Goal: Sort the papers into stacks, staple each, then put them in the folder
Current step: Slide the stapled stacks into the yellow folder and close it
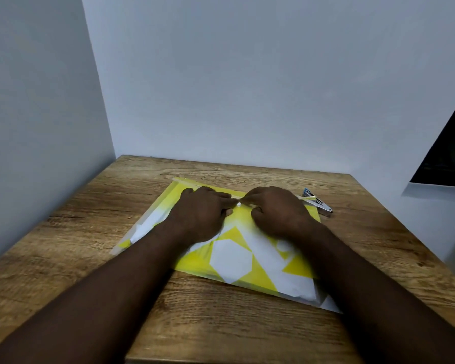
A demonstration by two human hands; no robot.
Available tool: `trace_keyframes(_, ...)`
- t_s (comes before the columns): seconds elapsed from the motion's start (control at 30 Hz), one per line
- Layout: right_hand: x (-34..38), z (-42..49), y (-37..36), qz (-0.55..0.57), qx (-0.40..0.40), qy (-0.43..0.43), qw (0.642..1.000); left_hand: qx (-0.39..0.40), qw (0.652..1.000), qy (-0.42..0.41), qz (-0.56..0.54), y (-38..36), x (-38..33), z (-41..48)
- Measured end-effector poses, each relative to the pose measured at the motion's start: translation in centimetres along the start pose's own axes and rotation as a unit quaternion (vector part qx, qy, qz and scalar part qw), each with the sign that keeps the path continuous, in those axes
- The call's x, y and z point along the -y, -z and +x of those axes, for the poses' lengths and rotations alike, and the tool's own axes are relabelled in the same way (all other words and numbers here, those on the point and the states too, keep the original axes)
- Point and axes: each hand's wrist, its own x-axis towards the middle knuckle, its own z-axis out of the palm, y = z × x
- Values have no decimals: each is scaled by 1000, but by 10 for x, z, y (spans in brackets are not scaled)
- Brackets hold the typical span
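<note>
Yellow plastic folder (195,264) is laid flat on the wooden table (221,327), centre of frame, with white papers (300,287) apparently showing through. It is judged light, limp and slick, likely to buckle if lifted by one corner, so it is best taken along the stiffer zip edge at its upper side. That edge is pinched by the left hand (202,210) and right hand (276,210), fingertips met at the small white slider (239,204). A stapler (317,203) is noted upper right, just beyond the folder.

No legible text anywhere; folder (231,261) print only geometric shapes (stapler (318,203) markings too blurred).
</note>
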Motion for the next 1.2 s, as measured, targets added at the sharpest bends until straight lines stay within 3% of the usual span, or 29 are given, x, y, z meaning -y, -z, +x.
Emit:
trace_keyframes(0.27, 1, -5, 4, 5, -11, 11, 1000, 7, 998, -23, 59, 2, -3, 0)
trace_keyframes(0.47, 8, -7, 0, -60, -23, 22, 998, -9, 986, -74, 148, 8, -11, -5)
trace_keyframes(0.87, 2, -14, 2, 19, -4, 25, 999, 20, 996, -39, 74, 8, -4, -7)
trace_keyframes(1.03, -30, -20, 17, 75, -46, -31, 996, -47, 999, 18, -14, 20, 7, -7)
trace_keyframes(1.2, -44, -24, 11, 107, -4, -62, 992, 28, 997, 20, -71, 16, 5, -13)
